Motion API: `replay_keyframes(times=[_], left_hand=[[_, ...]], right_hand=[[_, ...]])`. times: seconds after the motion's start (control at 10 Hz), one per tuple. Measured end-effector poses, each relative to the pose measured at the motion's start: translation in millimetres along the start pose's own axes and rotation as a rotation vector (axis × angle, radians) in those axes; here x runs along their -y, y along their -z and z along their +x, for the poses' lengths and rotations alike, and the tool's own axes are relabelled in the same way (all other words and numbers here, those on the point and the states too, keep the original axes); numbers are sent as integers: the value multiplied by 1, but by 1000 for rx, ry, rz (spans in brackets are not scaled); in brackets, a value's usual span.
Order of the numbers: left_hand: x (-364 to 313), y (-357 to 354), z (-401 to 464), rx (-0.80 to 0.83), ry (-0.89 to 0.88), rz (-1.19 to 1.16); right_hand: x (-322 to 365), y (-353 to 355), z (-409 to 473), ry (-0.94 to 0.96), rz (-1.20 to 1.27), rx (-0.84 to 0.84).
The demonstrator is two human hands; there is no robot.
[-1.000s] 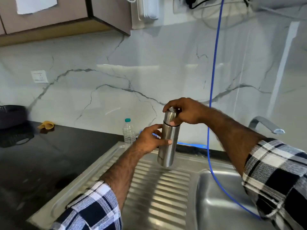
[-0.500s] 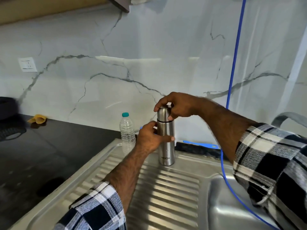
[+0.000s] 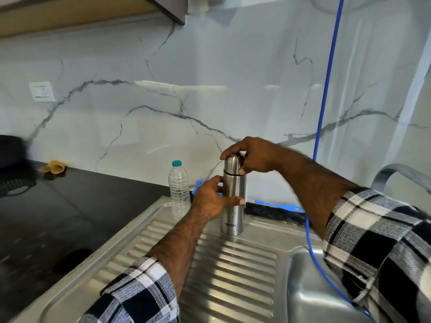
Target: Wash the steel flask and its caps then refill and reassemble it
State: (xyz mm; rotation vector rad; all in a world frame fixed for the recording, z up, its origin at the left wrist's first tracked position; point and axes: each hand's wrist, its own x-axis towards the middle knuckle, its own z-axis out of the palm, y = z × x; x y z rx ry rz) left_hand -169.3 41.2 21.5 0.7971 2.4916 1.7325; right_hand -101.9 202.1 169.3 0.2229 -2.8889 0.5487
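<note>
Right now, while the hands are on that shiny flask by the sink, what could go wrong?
The flask stands upright on the ridged draining board, which may be an unsteady footing. If the right hand twists the cap hard and the left hand loosens, the flask might tip toward the basin. The plastic bottle stands close on the left, so an elbow or a sliding flask could knock it over.

"MILTON" low on the steel flask [image 3: 232,206]
</note>
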Motion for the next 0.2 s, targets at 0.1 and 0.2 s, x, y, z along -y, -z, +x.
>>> replay_keyframes(times=[0.1,0.2], left_hand=[[-8,6,-10,19,-22,106],[-23,15,-26,-39,0,179]], right_hand=[[2,-2,-12,18,-38,-88],[5,0,-33,21,-27,-200]])
